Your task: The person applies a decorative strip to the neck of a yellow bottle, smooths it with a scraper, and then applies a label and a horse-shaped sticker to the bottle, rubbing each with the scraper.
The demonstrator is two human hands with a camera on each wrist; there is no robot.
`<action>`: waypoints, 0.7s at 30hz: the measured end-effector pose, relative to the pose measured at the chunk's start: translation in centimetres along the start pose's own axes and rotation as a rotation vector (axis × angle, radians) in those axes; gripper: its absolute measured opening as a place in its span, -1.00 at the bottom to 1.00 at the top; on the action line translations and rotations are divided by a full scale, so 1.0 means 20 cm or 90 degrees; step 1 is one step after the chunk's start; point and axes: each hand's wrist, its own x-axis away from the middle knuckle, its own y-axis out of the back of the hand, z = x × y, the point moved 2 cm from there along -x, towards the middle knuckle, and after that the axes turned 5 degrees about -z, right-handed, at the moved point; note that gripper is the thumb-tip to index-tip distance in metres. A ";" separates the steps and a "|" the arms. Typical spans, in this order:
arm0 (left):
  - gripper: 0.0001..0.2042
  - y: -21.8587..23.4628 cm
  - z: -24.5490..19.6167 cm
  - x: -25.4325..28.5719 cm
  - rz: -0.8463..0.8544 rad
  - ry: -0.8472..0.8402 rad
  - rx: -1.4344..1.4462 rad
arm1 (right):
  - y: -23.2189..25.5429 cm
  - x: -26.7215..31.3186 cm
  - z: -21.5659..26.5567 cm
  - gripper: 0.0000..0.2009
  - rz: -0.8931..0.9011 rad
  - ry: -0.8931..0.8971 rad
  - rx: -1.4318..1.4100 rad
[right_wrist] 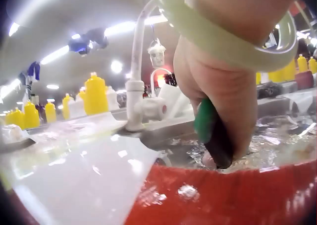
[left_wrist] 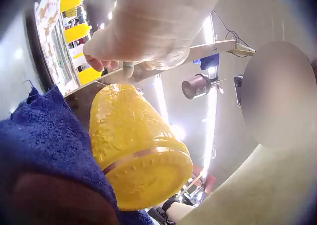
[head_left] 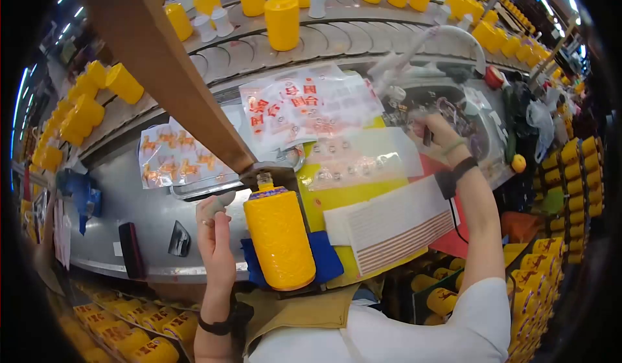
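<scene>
In the head view my left hand [head_left: 218,240] holds a small grey piece [head_left: 223,201] at its fingertips, just left of a yellow bottle [head_left: 280,243]. The bottle lies over a blue cloth [head_left: 327,257], its neck toward the wooden post. In the left wrist view that hand [left_wrist: 153,27] is above the bottle [left_wrist: 133,136]. My right hand [head_left: 440,130] reaches down over the sink [head_left: 483,120] at the right. In the right wrist view its fingers grip a dark object with a green end [right_wrist: 218,143], low over wet, shiny clear pieces. What the object is, I cannot tell.
A wooden post [head_left: 175,65] rises beside the bottle. Printed sheets [head_left: 311,107] and a white striped cloth [head_left: 402,224] cover the bench. A white faucet [right_wrist: 136,94] stands by the sink. Yellow bottles [head_left: 282,23] line the conveyor behind; more fill racks at both sides.
</scene>
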 end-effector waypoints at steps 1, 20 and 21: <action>-0.70 0.01 0.00 0.00 0.002 -0.002 -0.008 | -0.12 0.03 0.10 -0.70 -0.034 0.039 0.012; -0.66 0.06 0.02 0.02 -0.070 0.008 0.023 | -0.91 0.06 0.17 -0.47 0.129 0.702 0.898; -0.66 0.07 0.04 0.02 -0.076 0.028 0.040 | -0.88 0.11 0.16 -0.50 0.096 0.687 0.887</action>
